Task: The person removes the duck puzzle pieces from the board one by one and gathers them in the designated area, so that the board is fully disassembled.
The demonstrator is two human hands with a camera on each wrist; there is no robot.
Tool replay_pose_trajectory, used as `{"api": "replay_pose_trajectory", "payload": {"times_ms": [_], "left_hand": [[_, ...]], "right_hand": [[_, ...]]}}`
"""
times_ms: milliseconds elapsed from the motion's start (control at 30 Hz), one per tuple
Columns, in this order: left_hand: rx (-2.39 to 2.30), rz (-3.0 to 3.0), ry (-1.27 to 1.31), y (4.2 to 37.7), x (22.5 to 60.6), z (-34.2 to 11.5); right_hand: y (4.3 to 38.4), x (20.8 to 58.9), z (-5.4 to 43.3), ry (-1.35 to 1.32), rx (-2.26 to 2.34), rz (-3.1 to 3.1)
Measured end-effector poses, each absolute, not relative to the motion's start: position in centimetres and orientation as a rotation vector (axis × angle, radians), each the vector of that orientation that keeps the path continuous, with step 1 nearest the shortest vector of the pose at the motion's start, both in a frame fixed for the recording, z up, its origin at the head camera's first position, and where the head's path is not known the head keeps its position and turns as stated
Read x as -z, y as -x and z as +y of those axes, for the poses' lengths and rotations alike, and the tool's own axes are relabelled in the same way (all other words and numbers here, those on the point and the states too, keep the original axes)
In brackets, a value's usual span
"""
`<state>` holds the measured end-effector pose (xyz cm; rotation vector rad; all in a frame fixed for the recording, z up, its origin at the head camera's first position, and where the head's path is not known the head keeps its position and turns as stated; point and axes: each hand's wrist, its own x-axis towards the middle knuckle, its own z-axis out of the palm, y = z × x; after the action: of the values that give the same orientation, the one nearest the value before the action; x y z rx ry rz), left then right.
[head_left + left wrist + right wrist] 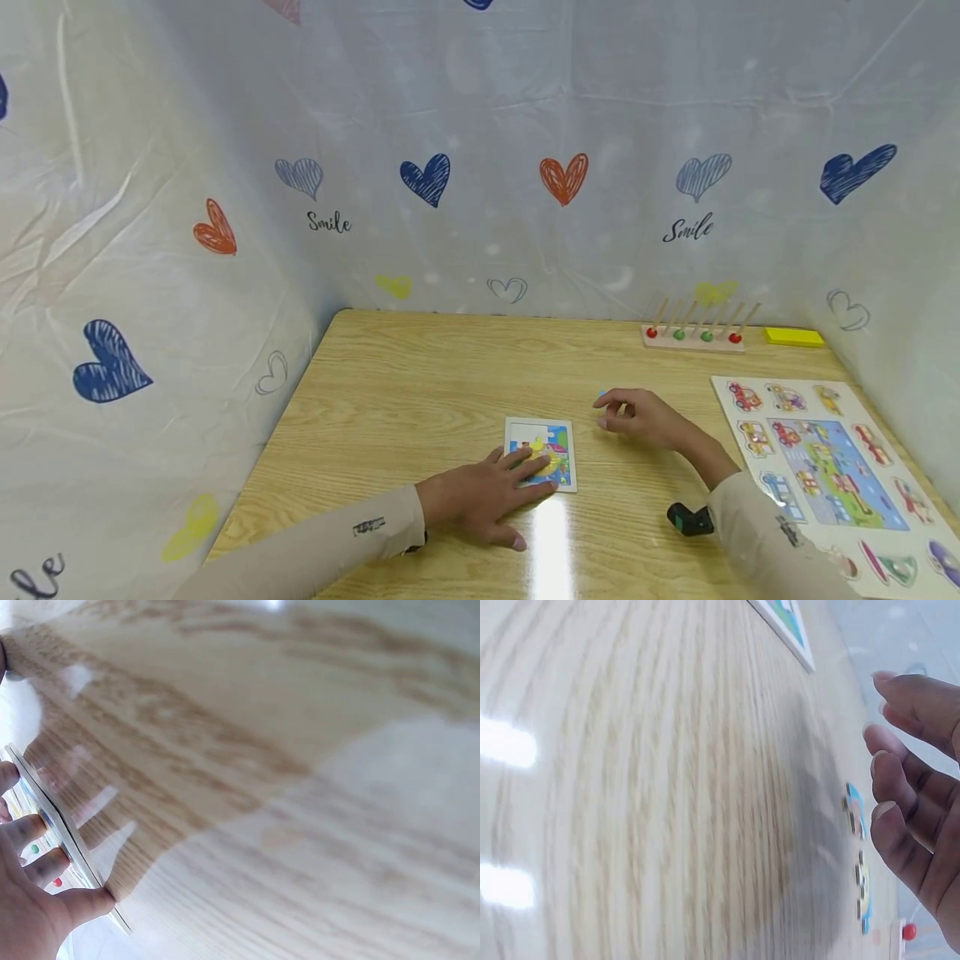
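Note:
A small white-framed jigsaw puzzle with a yellow duck picture lies on the wooden table, a blank white patch at its upper left. Across its lower part rests my left hand, fingers spread over the picture; the left wrist view shows the fingertips along the frame's edge. To the right of the puzzle, my right hand hovers over the table with loosely bent fingers and nothing in them. Two loose jigsaw pieces, one blue and pink and one yellow and blue, lie beyond its fingertips in the right wrist view.
A large vehicle peg puzzle board covers the table's right side. At the back right stand a wooden peg rack with red and green beads and a yellow block. A heart-printed curtain encloses the table.

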<state>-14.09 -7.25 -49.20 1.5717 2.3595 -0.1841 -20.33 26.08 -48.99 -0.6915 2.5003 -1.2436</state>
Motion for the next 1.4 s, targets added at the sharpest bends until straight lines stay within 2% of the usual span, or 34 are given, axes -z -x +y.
{"api": "replay_pose_trajectory", "payload": {"times_ms": [500,1400], "left_hand": [[0.167,2.353,-1.588,14.1,49.1,-7.3],[0.181,2.347,-1.549,14.1,48.8,-7.0]], "right_hand": [[19.8,50.3,22.0,0.893,1.153,2.428],[19.8,49.9,19.8,0.875,1.015,2.377]]}}
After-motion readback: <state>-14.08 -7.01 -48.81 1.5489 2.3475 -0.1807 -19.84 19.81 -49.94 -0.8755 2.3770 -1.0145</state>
